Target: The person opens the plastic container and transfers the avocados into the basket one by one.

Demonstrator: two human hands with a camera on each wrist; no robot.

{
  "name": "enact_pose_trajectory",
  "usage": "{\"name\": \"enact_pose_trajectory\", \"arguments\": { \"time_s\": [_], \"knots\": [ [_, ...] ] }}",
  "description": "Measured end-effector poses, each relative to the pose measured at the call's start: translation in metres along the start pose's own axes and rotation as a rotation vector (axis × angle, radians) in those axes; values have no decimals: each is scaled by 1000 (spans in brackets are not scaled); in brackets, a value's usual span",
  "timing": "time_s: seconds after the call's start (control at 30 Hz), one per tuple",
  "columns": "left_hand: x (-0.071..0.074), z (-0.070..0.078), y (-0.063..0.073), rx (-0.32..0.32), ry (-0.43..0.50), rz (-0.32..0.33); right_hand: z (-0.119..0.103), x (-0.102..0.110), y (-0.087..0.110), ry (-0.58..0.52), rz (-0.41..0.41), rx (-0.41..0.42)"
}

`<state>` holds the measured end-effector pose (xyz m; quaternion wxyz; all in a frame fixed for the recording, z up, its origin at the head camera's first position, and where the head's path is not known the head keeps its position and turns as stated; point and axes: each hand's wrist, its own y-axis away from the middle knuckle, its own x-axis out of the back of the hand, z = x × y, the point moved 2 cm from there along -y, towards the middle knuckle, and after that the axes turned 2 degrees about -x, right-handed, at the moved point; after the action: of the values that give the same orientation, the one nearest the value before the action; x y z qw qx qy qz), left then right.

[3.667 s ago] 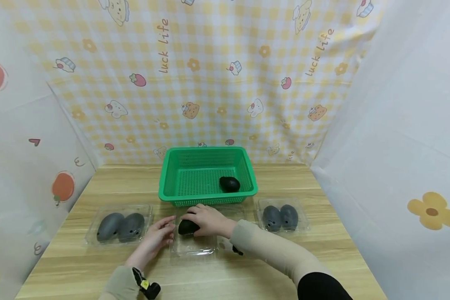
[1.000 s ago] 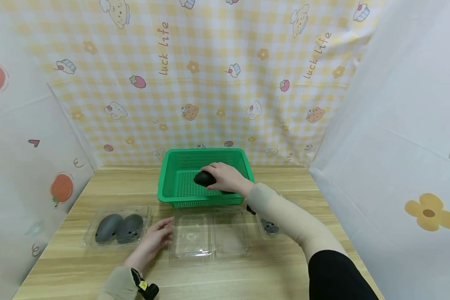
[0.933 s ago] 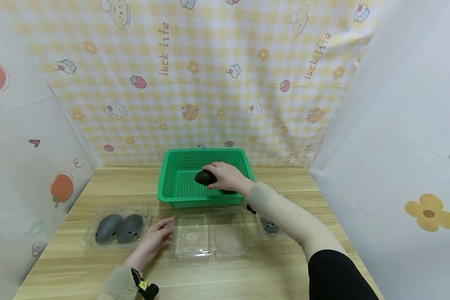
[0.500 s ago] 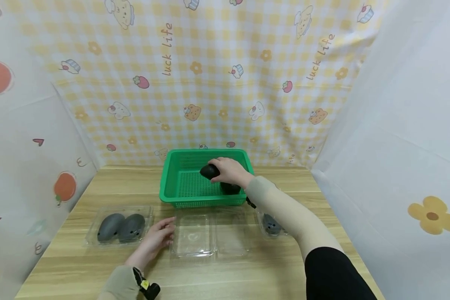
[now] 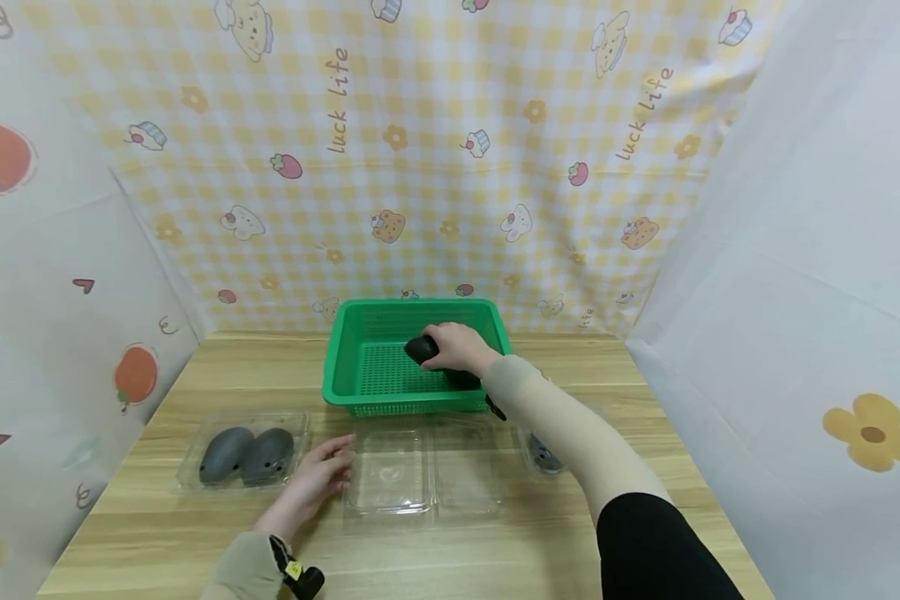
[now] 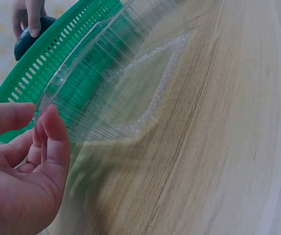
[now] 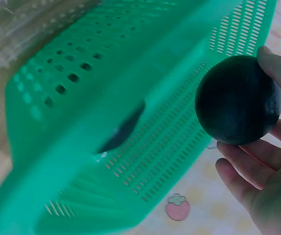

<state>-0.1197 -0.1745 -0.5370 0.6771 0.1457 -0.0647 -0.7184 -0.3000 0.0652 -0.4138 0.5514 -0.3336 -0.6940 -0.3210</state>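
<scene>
My right hand [image 5: 457, 347] holds a dark avocado [image 5: 421, 348] over the green plastic basket [image 5: 342, 333], with the narrow end toward the left. In the right wrist view, thumb and fingers curve round the avocado [image 7: 238, 100], whose rounded end faces the camera. A second avocado [image 5: 462, 380] lies in the basket, partly hidden behind my right hand. My left hand [image 5: 317, 479] is at the left edge of an open, clear clamshell box [image 5: 390, 471]. The left wrist view shows my left thumb and fingertips pinching the rim of this box [image 6: 145, 83].
To the left stands a lidded clear box with two avocados [image 5: 225, 454] inside. Another box of avocados [image 5: 543, 454] is at the right, mostly hidden under my right forearm. Behind the wooden table [image 5: 420, 562] hangs a checked curtain [image 5: 435, 167].
My right hand has carried the avocado from the open clamshell up over the basket, then slightly rightward in the last second. My left hand has stayed at the box's edge.
</scene>
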Motion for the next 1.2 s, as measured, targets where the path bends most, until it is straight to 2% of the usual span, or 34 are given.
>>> {"name": "enact_pose_trajectory", "arguments": {
  "time_s": [0.37,0.83,1.2],
  "knots": [
    [0,0,0,-2,-6,7,8,-28,-4,48,-27,-35],
    [0,0,-1,2,0,15,12,-45,-7,-28,-52,-42],
    [1,-1,-2,5,3,22,10,-52,-9,19,-65,-63]
  ]
}}
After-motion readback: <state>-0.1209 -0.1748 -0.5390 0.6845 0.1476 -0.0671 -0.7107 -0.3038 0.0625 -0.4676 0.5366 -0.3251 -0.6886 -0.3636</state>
